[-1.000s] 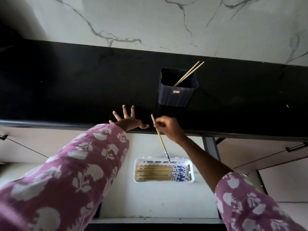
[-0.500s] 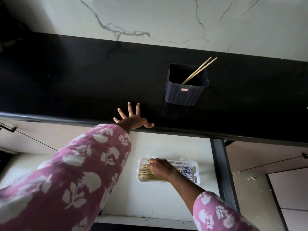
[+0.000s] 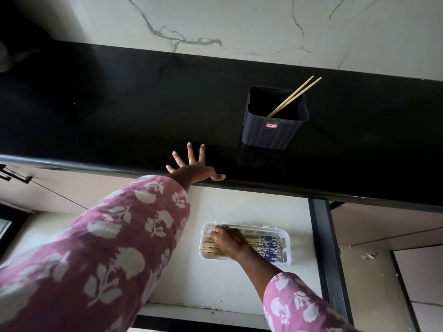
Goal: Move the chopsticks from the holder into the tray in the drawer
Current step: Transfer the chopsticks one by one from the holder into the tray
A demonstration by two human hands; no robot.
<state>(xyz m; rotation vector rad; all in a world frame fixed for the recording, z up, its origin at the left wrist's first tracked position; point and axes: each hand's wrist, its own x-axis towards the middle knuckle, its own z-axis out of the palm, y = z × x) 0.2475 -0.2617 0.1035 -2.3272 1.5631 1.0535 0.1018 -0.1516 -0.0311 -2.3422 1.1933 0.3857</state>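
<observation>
A dark ribbed holder [image 3: 271, 133] stands on the black counter [image 3: 119, 104], with two bamboo chopsticks [image 3: 296, 94] leaning out of its right corner. Below, in the open drawer [image 3: 215, 283], a white tray [image 3: 287, 238] holds several chopsticks [image 3: 266, 245] lying side by side, blue-patterned ends to the right. My right hand [image 3: 230, 240] rests palm down inside the tray over the bamboo ends, fingers curled; what it grips is hidden. My left hand [image 3: 194, 167] lies flat on the counter's front edge, fingers spread.
A marble wall rises behind the counter. A dark vertical divider [image 3: 328, 255] borders the drawer on the right, with closed cabinet fronts [image 3: 388, 226] beyond it. A cabinet handle [image 3: 14, 176] shows at far left under the counter.
My right hand carried one chopstick down from the counter edge into the tray and has stayed over the chopsticks there. The left hand has kept its place on the counter.
</observation>
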